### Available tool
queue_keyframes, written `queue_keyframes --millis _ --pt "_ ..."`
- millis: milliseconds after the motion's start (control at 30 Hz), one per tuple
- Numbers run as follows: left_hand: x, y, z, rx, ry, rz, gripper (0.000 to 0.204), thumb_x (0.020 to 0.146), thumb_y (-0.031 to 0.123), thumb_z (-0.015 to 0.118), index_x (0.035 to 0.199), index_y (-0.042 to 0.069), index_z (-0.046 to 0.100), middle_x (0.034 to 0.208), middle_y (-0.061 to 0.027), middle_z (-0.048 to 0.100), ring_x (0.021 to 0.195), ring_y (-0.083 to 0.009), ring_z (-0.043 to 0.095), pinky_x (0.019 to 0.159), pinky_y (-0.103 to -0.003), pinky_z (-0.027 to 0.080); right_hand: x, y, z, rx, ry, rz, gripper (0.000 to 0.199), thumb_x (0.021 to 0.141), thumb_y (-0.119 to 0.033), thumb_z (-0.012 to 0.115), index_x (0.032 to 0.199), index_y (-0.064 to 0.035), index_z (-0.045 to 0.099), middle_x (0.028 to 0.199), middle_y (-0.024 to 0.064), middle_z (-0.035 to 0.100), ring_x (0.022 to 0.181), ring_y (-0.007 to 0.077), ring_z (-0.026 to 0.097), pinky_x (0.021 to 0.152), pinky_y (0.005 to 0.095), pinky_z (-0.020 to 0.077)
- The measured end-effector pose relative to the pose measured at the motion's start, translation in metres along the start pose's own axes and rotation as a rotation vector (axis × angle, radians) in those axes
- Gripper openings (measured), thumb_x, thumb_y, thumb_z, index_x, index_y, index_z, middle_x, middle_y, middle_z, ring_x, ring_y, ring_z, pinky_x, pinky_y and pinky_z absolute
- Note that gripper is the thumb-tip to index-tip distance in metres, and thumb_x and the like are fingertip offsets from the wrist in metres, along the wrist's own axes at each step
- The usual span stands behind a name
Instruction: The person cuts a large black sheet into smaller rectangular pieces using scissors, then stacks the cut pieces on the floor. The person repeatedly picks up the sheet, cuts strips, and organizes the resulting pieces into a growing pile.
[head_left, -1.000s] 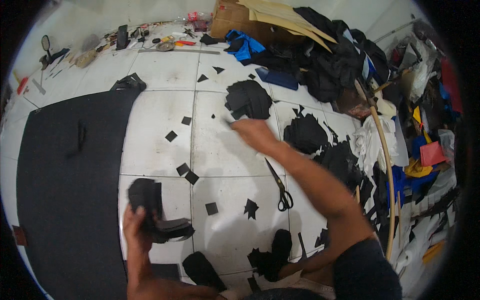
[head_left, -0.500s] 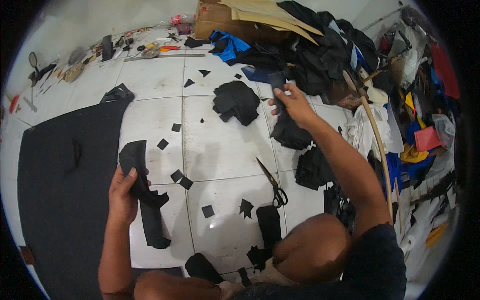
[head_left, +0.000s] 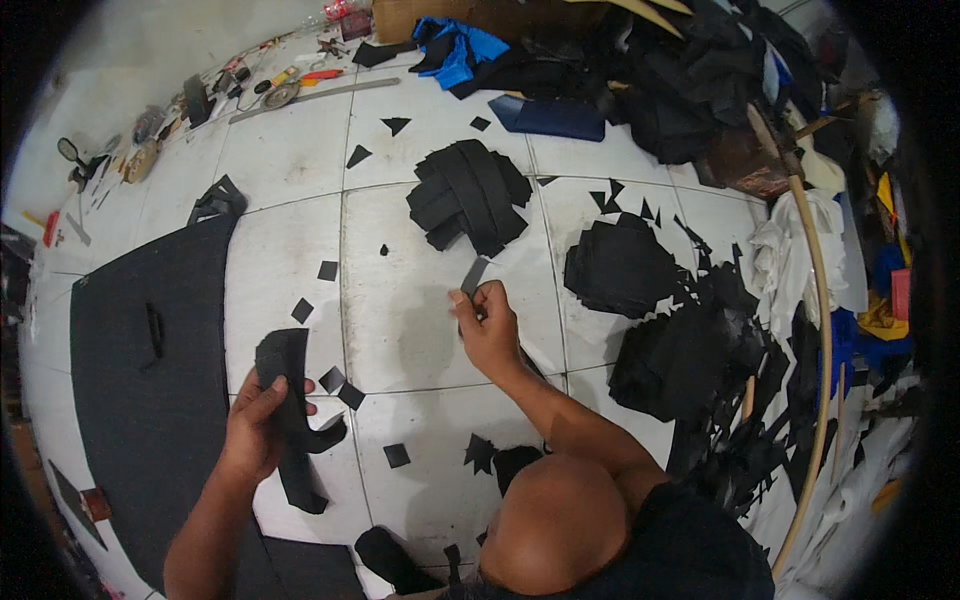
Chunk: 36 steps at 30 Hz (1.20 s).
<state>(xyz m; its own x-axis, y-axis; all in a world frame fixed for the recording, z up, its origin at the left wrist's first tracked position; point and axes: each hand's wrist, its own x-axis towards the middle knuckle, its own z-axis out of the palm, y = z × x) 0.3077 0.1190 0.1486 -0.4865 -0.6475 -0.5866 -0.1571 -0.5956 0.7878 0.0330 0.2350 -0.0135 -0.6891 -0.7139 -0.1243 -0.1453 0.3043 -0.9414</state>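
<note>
A blue cloth lies beyond a metal ruler and a curved cane.

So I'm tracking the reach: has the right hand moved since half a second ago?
Yes. The right hand, pinching a small black piece, has pulled back from the black stack beside the right-hand heap toward the person, and is now below the stack of black strips.

The person wore a black short-sleeved shirt at 5 o'clock; both forearms were bare, and the 2 hands carried no gloves, rings or watch.
</note>
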Motion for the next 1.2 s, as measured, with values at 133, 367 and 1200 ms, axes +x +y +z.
queue_keyframes --millis 133,367,1200 --pt "0.025 -0.015 0.034 -0.054 0.034 -0.045 0.031 0.094 0.021 0.057 0.122 0.008 0.052 0.097 -0.0086 0.064 0.08 -0.0184 0.061 0.078 -0.035 0.05 0.021 0.003 0.014 -0.47 -0.011 -0.477 0.038 0.086 -0.029 0.071 0.103 -0.0007 0.052 0.137 0.0227 0.044 0.121 0.0371 0.051 0.092 0.0432 0.0499" --pt "0.047 -0.065 0.059 -0.183 0.17 0.009 0.036 0.094 0.028 0.059 0.121 0.006 0.05 0.097 -0.0069 0.064 0.079 -0.0175 0.063 0.074 -0.032 0.052 0.007 0.067 0.021 -0.489 -0.211 -0.481 0.061 0.084 -0.026 0.072 0.134 -0.0008 0.048 0.149 0.0271 0.029 0.141 0.0426 0.025 0.115 0.0563 0.0195" --pt "0.036 -0.105 0.134 -0.348 0.091 0.061 0.039 0.097 0.02 0.054 0.132 0.009 0.041 0.109 -0.0138 0.058 0.087 -0.0228 0.063 0.076 -0.035 0.054 -0.001 0.025 -0.008 0.016 -0.426 0.23 0.027 0.095 -0.022 0.061 0.111 -0.001 0.056 0.088 0.0098 0.066 0.08 0.0221 0.065 0.072 0.0347 0.0504"
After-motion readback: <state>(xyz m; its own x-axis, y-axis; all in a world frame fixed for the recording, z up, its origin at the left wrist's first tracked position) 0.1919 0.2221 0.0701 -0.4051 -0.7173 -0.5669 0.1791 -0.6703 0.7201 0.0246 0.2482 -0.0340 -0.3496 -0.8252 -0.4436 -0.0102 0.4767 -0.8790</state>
